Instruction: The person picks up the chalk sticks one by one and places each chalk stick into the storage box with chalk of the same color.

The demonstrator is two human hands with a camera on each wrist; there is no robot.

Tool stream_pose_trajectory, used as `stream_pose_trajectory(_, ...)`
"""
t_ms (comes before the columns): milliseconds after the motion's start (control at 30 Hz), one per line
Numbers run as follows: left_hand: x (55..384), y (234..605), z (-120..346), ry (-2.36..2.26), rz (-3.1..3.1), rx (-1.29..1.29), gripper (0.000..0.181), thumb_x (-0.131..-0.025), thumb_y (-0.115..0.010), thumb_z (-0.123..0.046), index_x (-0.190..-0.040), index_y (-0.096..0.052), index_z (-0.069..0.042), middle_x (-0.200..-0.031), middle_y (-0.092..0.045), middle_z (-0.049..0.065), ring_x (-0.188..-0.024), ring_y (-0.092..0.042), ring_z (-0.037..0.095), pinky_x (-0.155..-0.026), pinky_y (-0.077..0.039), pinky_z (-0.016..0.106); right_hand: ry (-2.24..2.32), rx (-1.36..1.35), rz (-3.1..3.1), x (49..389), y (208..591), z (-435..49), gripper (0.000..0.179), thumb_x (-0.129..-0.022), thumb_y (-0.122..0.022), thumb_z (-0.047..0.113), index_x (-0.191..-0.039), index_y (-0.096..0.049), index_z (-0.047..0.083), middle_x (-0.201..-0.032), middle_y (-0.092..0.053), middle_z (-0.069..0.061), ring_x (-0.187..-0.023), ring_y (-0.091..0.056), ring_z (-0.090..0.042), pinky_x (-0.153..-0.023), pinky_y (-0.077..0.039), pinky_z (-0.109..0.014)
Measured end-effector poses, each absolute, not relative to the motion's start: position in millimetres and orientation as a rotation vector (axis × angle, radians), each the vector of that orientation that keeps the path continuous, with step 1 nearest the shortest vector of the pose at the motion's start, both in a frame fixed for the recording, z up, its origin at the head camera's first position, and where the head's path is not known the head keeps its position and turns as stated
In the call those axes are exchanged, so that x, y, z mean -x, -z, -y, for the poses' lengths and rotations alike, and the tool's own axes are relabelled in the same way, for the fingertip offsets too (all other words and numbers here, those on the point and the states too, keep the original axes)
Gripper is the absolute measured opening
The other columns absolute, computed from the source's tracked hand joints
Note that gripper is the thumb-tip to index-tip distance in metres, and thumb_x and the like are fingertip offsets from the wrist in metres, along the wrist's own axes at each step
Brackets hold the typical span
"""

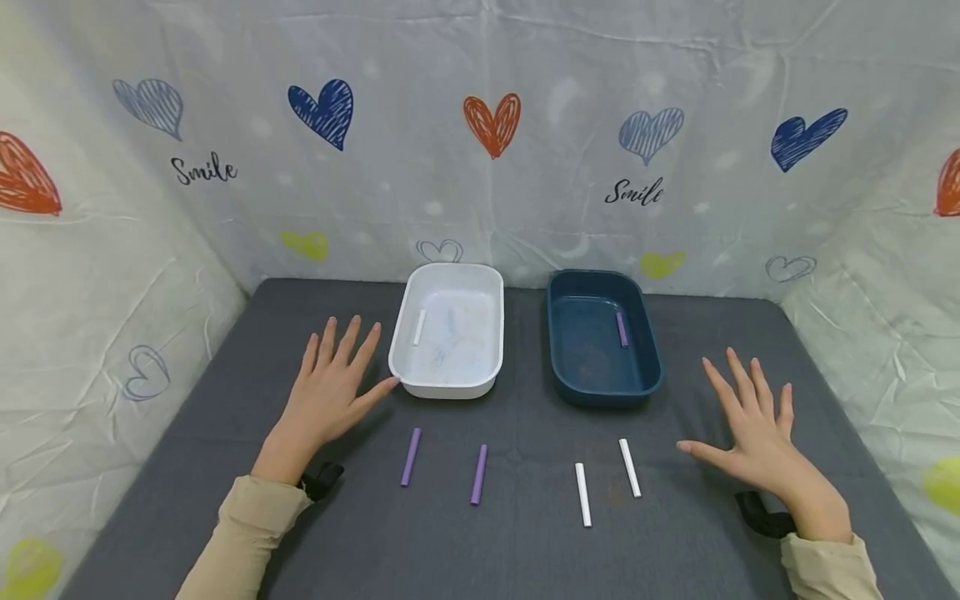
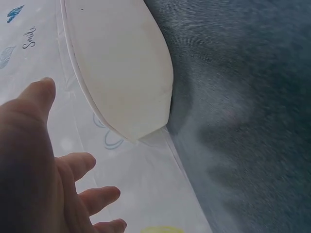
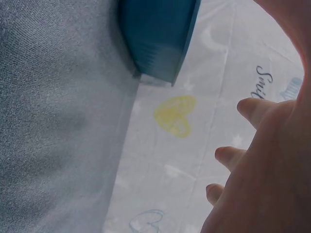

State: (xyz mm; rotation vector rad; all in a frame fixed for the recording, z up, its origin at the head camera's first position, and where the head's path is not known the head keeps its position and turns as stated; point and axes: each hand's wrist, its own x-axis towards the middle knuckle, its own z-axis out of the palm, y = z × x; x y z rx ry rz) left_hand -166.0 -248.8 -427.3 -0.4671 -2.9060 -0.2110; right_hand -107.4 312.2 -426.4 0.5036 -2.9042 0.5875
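My left hand [image 1: 326, 396] is held with fingers spread beside the white tray [image 1: 450, 391], its thumb near the tray's front left corner. Fingers also spread, my right hand [image 1: 761, 437] is off to the right of the dark blue tray [image 1: 609, 400]. Neither hand holds anything. A white chalk stick [image 1: 419, 327] lies inside the white tray, and a purple chalk stick [image 1: 622, 330] inside the blue one. In front of the trays lie two purple chalk sticks [image 1: 479, 475] on the left and two white chalk sticks [image 1: 583, 495] on the right.
A dark grey cloth [image 1: 517, 542] covers the table. Both trays stand at its back edge, close to a white curtain [image 1: 405, 183] printed with hearts. More curtain hangs along the left and right sides.
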Motion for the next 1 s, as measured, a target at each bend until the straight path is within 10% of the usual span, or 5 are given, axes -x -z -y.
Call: stream_pose_trajectory(1000, 197.6, 417.1, 221.7, 0.254, 2.969, 0.445, 0.089, -0.096, -0.042, -0.068, -0.161, -0.014, -0.013, -0.164, -0.009, 0.021, -0.149, 0.011, 0.041, -0.118, 0.003, 0.059, -0.625, -0.654, 2.862, 104.6, 428.2, -283.1, 0.115, -0.077, -0.082, 0.049, -0.162, -0.01, 0.019, -0.166, 0.009, -0.009, -0.149, 0.013, -0.038, -0.108, 0.019, -0.068)
